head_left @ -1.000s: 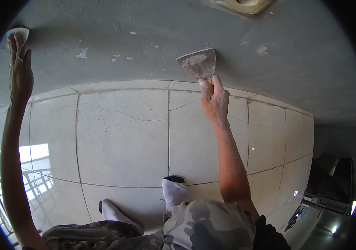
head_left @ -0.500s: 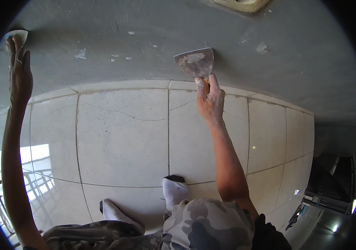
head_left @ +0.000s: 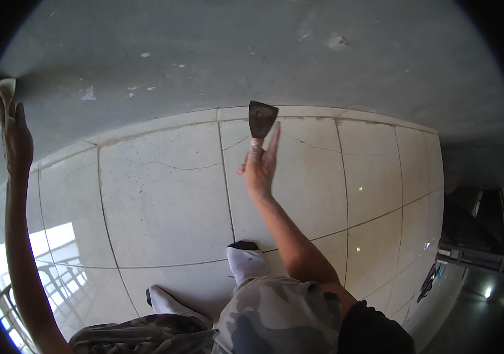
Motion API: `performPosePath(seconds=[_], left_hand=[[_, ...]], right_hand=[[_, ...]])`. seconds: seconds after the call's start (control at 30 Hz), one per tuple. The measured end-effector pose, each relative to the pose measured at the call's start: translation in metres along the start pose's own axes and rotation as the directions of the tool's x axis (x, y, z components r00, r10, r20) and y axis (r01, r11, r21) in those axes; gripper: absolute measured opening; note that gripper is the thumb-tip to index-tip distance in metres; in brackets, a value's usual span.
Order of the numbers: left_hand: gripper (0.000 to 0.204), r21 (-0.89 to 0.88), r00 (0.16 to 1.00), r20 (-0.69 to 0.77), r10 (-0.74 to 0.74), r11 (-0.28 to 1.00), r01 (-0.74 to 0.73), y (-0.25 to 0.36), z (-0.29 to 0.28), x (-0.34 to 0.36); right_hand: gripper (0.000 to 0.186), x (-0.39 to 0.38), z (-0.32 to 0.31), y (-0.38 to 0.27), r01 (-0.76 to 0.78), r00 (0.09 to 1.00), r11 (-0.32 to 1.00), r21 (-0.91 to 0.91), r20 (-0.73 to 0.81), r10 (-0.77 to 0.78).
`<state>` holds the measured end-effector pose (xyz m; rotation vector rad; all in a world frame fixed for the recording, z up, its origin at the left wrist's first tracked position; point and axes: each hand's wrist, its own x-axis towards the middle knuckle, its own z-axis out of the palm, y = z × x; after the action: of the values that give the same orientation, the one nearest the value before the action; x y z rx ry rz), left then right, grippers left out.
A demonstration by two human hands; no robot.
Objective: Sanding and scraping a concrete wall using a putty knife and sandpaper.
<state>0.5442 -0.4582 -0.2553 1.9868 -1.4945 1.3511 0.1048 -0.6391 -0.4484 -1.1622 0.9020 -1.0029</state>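
Note:
My right hand (head_left: 258, 174) holds a putty knife (head_left: 263, 120) with a dark, stained blade. One finger stretches out beside the blade; the other fingers are round the handle. The blade points away from me, over the skirting at the foot of the grey wall (head_left: 204, 53). At the far left, my left hand (head_left: 17, 138) reaches to the wall. Its fingers lie straight along a pale flat piece (head_left: 5, 85) with a curved edge, which seems to rest on the wall. Whether that piece has a handle under the palm is hidden.
White chips and a larger pale blemish (head_left: 337, 42) mark the wall. Cracked, pale floor tiles (head_left: 163, 194) run along it. My feet in white socks (head_left: 246, 262) stand on them. Dark furniture (head_left: 476, 236) stands at the right; window light reflects at lower left.
My right hand has drawn the putty knife off the wall, back toward me, and turned the blade. The left hand with its pale piece has slid slightly down the wall. The view has shifted.

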Motion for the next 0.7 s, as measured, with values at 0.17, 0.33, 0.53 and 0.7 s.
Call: performPosePath(seconds=[0.17, 0.33, 0.53, 0.7], left_hand=[[0.047, 0.042, 0.997, -0.018, 0.069, 0.997, -0.068, -0.001, 0.003, -0.001], [0.046, 0.013, 1.0, 0.01, 0.019, 1.0, -0.019, -0.018, 0.004, -0.005], [0.045, 0.006, 1.0, 0.003, 0.0, 1.0, 0.0, -0.004, 0.003, -0.004], [0.047, -0.031, 0.998, -0.04, -0.048, 0.998, 0.046, 0.007, 0.005, -0.003]], right_hand=[[0.071, 0.011, 0.052, -0.014, -0.055, 0.998, 0.989, 0.136, 0.018, 0.053], [0.066, 0.028, 0.085, -0.043, -0.146, 0.985, 0.971, 0.19, -0.068, 0.162], [0.067, 0.027, 0.096, -0.036, -0.026, 0.991, 0.942, 0.334, -0.114, 0.068], [0.067, 0.02, 0.094, -0.031, -0.027, 0.992, 0.947, 0.322, -0.107, 0.064]])
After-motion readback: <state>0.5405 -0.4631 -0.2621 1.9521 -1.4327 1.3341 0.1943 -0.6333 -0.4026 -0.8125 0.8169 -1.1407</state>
